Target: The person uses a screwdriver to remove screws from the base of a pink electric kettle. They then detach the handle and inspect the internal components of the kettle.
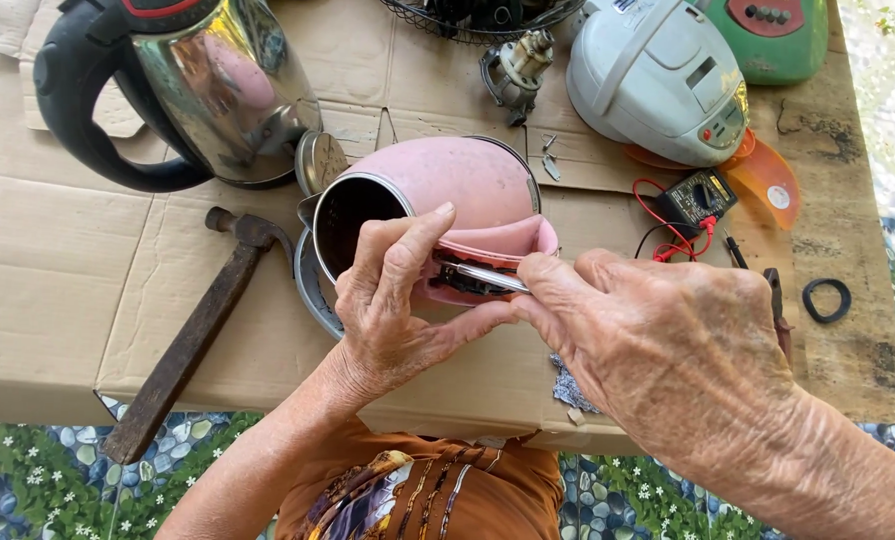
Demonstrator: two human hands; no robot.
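Pink electric kettle (pixel 448 190), laid on its side on the cardboard-covered tabletop (pixel 58 290), mouth turned leftward and handle cavity turned up toward the camera, seemingly so the wiring inside could be reached. Left hand (pixel 398 300) clasped around the kettle's handle (pixel 493 250), thumb pressed over the top edge, steadying the body against rolling. Right hand (pixel 658 340) pinched on a thin metal tool (pixel 488 277), most likely tweezers or a slim blade, tip pushed into the open handle slot just beside the left thumb; exact kind of tool not discernible. Left of the left hand: old hammer (pixel 188 345) with wooden shaft, lying flat and apart from the kettle. Beyond the left hand: steel kettle (pixel 203 85) with black handle, standing upright, and a round metal lid (pixel 320 162) leaning against the pink kettle. Beyond the right hand: white rice cooker (pixel 658 85), green appliance (pixel 778 35) behind it, small multimeter (pixel 701 198) with red and black leads, within easy reach. Right of the right hand: black rubber ring (pixel 827 299), set well apart. Beyond both hands: small motor-like part (pixel 516 68) and wire basket (pixel 478 20).
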